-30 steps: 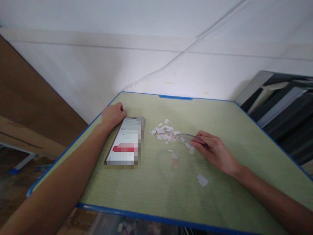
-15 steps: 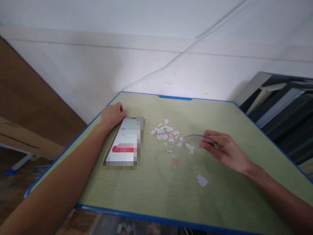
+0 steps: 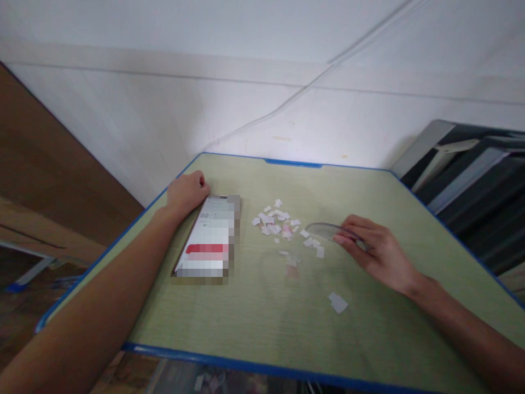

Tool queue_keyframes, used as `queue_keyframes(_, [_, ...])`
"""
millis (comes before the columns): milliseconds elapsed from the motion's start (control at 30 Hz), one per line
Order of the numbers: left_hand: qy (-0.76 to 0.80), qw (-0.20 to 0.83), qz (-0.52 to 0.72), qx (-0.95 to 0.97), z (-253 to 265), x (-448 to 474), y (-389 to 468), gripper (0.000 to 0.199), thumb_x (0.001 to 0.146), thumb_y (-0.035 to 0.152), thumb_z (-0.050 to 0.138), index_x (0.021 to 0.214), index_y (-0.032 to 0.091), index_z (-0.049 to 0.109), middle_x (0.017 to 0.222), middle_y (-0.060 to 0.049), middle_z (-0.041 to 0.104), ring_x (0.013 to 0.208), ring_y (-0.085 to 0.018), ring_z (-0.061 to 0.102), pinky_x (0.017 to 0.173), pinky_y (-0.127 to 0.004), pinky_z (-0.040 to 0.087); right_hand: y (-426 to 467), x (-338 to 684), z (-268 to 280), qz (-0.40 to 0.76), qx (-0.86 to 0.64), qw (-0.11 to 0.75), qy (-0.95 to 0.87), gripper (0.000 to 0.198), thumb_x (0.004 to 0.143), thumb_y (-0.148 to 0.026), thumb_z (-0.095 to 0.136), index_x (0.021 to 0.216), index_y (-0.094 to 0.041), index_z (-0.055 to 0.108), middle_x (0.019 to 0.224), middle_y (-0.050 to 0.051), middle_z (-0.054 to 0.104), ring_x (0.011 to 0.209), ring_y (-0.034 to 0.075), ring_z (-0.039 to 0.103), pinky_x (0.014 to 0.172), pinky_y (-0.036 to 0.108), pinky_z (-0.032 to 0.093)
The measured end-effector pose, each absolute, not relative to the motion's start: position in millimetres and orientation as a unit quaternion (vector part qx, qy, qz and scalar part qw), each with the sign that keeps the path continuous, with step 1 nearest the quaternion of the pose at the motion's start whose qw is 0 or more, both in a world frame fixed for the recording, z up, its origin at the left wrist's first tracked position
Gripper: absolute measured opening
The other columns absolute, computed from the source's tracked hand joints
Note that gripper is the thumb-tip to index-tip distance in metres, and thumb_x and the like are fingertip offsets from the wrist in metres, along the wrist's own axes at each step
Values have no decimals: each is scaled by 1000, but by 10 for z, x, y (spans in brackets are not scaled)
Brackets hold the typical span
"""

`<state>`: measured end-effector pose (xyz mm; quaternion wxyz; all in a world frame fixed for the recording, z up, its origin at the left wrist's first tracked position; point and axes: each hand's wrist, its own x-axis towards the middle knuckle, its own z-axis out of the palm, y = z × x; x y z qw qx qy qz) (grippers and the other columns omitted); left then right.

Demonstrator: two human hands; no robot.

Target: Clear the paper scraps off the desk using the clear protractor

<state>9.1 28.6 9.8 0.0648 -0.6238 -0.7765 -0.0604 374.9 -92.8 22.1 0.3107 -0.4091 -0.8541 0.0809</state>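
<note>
My right hand [image 3: 379, 251] pinches a clear plastic protractor [image 3: 326, 230] between thumb and fingers. The protractor is tilted, and its far end reaches left over a few small white paper scraps [image 3: 315, 244]. A loose pile of torn paper scraps [image 3: 268, 220], mostly white with some pinkish ones, lies left of it. My left hand [image 3: 187, 192] rests as a loose fist by the table's left edge, with nothing visible in it. Right beside that hand lies a phone [image 3: 205, 232] with a lit screen, partly blurred out.
The green table [image 3: 229, 323] has a blue rim and stands against a white wall [image 3: 254, 109]. A larger paper scrap [image 3: 338, 302] lies toward the front. Dark folders or cases [image 3: 471, 180] stand at the right, and a brown wooden panel [image 3: 53, 137] at the left.
The protractor has tipped to a steeper, more edge-on angle, and the scraps beneath it show more plainly. My left hand and the phone keep their places on the table.
</note>
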Motion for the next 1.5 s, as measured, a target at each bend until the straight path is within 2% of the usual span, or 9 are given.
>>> queue_keyframes(133, [-777, 67, -59, -624, 87, 87, 293, 35, 84, 33, 38, 105, 20, 63, 103, -12, 71, 96, -28, 63, 72, -33, 45, -905, 3717, 219, 114, -413, 328, -842, 46, 97, -46, 46, 56, -24, 42, 55, 0, 44, 51, 16, 47, 50, 32, 36])
queue_keyframes(300, [-773, 64, -61, -628, 77, 68, 314, 35, 84, 34, 39, 105, 21, 63, 104, -12, 71, 96, -28, 63, 72, -33, 45, -853, 3651, 166, 145, -403, 335, -839, 37, 98, -44, 45, 71, -22, 56, 69, 5, 56, 62, 19, 56, 56, 32, 44])
queue_keyframes(500, [-774, 64, -59, -627, 71, 62, 321, 35, 83, 33, 38, 104, 21, 64, 104, -13, 71, 95, -29, 63, 71, -34, 46, -849, 3644, 163, 109, -414, 357, -830, 43, 97, -42, 46, 59, -23, 43, 57, 0, 43, 52, 16, 46, 49, 31, 35])
queue_keyframes(667, [-775, 66, -64, -625, 68, 64, 314, 38, 83, 34, 38, 106, 20, 64, 102, -13, 70, 94, -30, 63, 72, -35, 47, -785, 3643, 74, 106, -425, 348, -829, 32, 98, -34, 46, 68, -22, 51, 66, 3, 52, 61, 18, 53, 56, 31, 42])
queue_keyframes(800, [-772, 59, -73, -628, 72, 64, 307, 37, 83, 34, 39, 106, 20, 65, 103, -14, 70, 94, -31, 63, 73, -36, 47, -765, 3662, 59, 100, -436, 333, -830, 32, 96, -31, 47, 65, -22, 49, 66, 2, 51, 60, 17, 52, 56, 30, 40])
queue_keyframes(967, [-774, 61, -69, -627, 74, 66, 305, 36, 84, 34, 39, 105, 19, 64, 103, -14, 70, 95, -30, 63, 73, -35, 47, -814, 3693, 174, 132, -439, 320, -829, 40, 95, -36, 49, 58, -23, 42, 58, -1, 44, 53, 14, 47, 51, 28, 36])
queue_keyframes(1267, [-774, 62, -67, -627, 82, 80, 303, 36, 84, 33, 39, 105, 19, 65, 102, -13, 71, 94, -29, 64, 72, -35, 46, -833, 3814, 363, 220, -416, 270, -840, 54, 93, -56, 47, 52, -22, 41, 55, -2, 41, 48, 12, 44, 47, 27, 33])
queue_keyframes(1400, [-772, 65, -66, -629, 77, 69, 313, 35, 83, 33, 39, 104, 20, 65, 101, -12, 71, 94, -28, 64, 71, -33, 45, -843, 3921, 427, 197, -409, 277, -847, 52, 92, -53, 52, 53, -21, 44, 54, -3, 42, 48, 12, 44, 48, 27, 34])
queue_keyframes(1500, [-772, 67, -61, -629, 76, 68, 317, 35, 83, 32, 39, 103, 19, 64, 101, -12, 71, 94, -28, 64, 70, -33, 45, -821, 3889, 348, 171, -410, 310, -841, 45, 95, -49, 50, 60, -21, 52, 60, -1, 48, 53, 14, 49, 51, 27, 37])
